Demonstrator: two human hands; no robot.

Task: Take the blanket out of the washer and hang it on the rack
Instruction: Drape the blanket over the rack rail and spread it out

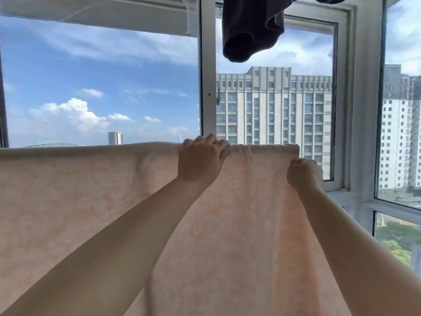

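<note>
A pale peach blanket with a faint leaf pattern hangs spread across the lower view, its top edge folded over a horizontal rail that the cloth hides. My left hand reaches over that top edge near the middle, fingers curled over the fold and bunching the cloth. My right hand is a little lower, at the blanket's right edge, fist closed on the fabric. The washer is out of view.
Large white-framed windows stand right behind the blanket, with tower blocks and sky outside. A dark garment hangs from above, over the blanket's right half. A window sill runs at the right.
</note>
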